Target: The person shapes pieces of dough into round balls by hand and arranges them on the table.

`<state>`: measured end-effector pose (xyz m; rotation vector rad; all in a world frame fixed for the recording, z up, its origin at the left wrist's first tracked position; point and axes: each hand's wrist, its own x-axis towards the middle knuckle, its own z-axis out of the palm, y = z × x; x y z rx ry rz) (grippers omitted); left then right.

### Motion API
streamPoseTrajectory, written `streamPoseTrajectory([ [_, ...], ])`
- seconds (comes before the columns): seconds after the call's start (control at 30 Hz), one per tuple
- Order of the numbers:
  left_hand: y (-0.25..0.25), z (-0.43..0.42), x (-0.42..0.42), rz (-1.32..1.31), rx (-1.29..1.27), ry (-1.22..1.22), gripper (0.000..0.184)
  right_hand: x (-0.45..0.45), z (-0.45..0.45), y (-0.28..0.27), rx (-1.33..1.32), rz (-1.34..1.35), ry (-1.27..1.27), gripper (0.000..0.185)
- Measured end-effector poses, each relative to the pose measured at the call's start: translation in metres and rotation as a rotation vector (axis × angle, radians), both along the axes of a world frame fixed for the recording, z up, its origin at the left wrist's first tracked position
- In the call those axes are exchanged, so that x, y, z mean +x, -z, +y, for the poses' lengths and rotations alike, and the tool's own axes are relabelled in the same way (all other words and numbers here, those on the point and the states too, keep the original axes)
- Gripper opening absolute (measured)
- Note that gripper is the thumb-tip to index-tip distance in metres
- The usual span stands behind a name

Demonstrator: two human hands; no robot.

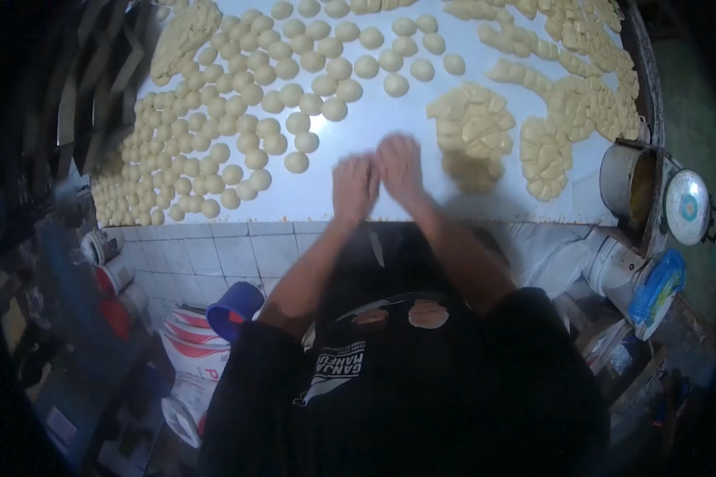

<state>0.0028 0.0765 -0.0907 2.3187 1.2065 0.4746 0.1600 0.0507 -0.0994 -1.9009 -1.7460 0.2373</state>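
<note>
My left hand [355,188] and my right hand [400,165] are side by side over the white tabletop [350,208], touching or nearly so. The fingers of both are curled inward and slightly blurred. Whatever they hold, if anything, is hidden beneath them. To their left lie many round dough balls [297,162], the nearest just beyond my left hand. A flat mass of cut dough pieces [471,119] sits to the right of my right hand, and another cluster of dough pieces [544,159] lies farther right.
A large uncut dough slab [184,41] rests at the back left. At the table's right edge are a metal pot [617,176] and a round dial scale [686,207]. Below stand a blue-purple bucket [237,308], red-and-white sacks [192,346] and a white bucket [608,262].
</note>
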Motion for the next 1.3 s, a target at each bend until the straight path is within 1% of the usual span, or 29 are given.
streamPoseTrajectory([
  [0.03,-0.001,-0.017,-0.019,-0.134,-0.093,0.089,0.019,-0.001,-0.025,0.008,-0.017,0.017,-0.087,0.025],
  [0.07,0.001,-0.025,-0.040,-0.143,-0.032,0.179,0.021,0.007,-0.045,0.013,0.070,0.002,-0.216,0.026],
  [0.13,0.006,-0.004,-0.084,-0.167,0.040,0.339,0.022,0.039,-0.055,0.004,0.079,0.092,-0.343,0.027],
  [0.17,0.019,0.014,-0.091,-0.066,0.116,0.363,0.022,0.045,-0.040,0.010,-0.111,-0.062,-0.305,0.029],
  [0.2,0.008,0.029,-0.077,0.042,0.117,0.274,0.021,0.043,-0.021,0.006,-0.095,-0.119,-0.237,0.031],
  [0.27,-0.010,0.041,-0.023,-0.066,0.123,-0.027,0.022,0.020,0.011,-0.019,0.054,0.039,0.035,0.030],
  [0.33,0.000,0.011,-0.013,0.046,-0.013,-0.014,0.024,-0.003,-0.010,-0.001,-0.015,0.071,0.002,0.026],
  [0.37,0.001,-0.006,-0.025,-0.089,-0.035,0.070,0.026,-0.004,-0.029,-0.007,-0.057,0.137,-0.086,0.021],
  [0.4,-0.004,-0.013,-0.043,-0.153,-0.025,0.181,0.027,-0.001,-0.047,-0.017,0.046,0.117,-0.160,0.023],
  [0.43,0.006,-0.020,-0.066,-0.189,-0.065,0.219,0.031,0.015,-0.060,-0.014,-0.067,0.125,-0.202,0.024],
  [0.47,0.008,-0.008,-0.083,-0.205,-0.076,0.204,0.031,0.027,-0.053,-0.016,-0.083,0.111,-0.215,0.024],
  [0.5,0.007,0.000,-0.101,-0.143,-0.033,0.290,0.031,0.037,-0.045,-0.020,-0.214,0.180,-0.137,0.023],
  [0.53,0.004,0.007,-0.106,-0.083,0.012,0.378,0.030,0.047,-0.032,-0.023,-0.343,0.243,-0.054,0.022],
  [0.6,-0.003,0.018,-0.094,-0.090,-0.117,0.335,0.032,0.054,0.060,-0.099,-0.603,0.596,0.315,0.028],
  [0.67,0.007,0.016,-0.083,-0.062,-0.340,0.191,0.033,0.056,0.148,-0.159,-0.394,0.752,0.366,0.037],
  [0.7,-0.014,0.025,-0.085,-0.091,-0.369,0.313,0.035,0.060,0.183,-0.165,-0.300,0.608,0.402,0.038],
  [0.73,-0.014,0.029,-0.091,-0.090,-0.379,0.305,0.035,0.063,0.212,-0.161,-0.206,0.469,0.438,0.040],
  [0.77,-0.014,0.030,-0.101,-0.123,-0.255,0.370,0.036,0.074,0.230,-0.127,-0.217,0.474,0.447,0.040],
  [0.8,-0.014,0.034,-0.108,-0.160,-0.124,0.442,0.038,0.092,0.240,-0.080,-0.058,0.090,0.316,0.039],
  [0.83,-0.015,0.036,-0.104,-0.161,-0.124,0.449,0.038,0.102,0.243,-0.056,0.102,-0.295,0.170,0.038],
  [0.9,-0.014,0.043,-0.074,-0.159,-0.417,0.280,0.042,0.086,0.227,-0.076,0.140,-0.271,0.202,0.036],
  [0.93,-0.021,0.043,-0.059,-0.161,-0.418,0.255,0.042,0.073,0.204,-0.088,0.155,-0.244,0.235,0.035],
  [1.0,-0.043,0.042,-0.031,-0.318,-0.284,0.346,0.048,0.034,0.136,-0.092,-0.224,0.515,0.316,0.030],
  [1.03,-0.034,0.037,-0.030,-0.234,-0.299,0.372,0.056,0.009,0.100,-0.086,-0.329,0.682,0.371,0.021],
  [1.07,-0.038,0.036,-0.034,-0.247,-0.275,0.371,0.056,0.006,0.042,-0.034,-0.232,0.041,0.008,0.017],
  [1.13,-0.044,0.031,-0.056,-0.304,-0.583,0.096,0.064,0.006,-0.015,0.017,0.111,-0.210,-0.153,0.014],
  [1.2,-0.034,0.006,-0.103,-0.167,-0.318,0.193,0.067,0.028,-0.055,0.029,-0.227,-0.260,-0.567,0.015],
  [1.27,-0.025,-0.006,-0.129,-0.102,-0.326,0.238,0.067,0.029,-0.019,0.042,-0.225,-0.145,-0.387,0.020],
  [1.3,-0.024,-0.006,-0.129,-0.103,-0.277,0.247,0.066,0.013,-0.003,0.028,-0.225,-0.108,-0.333,0.020],
])
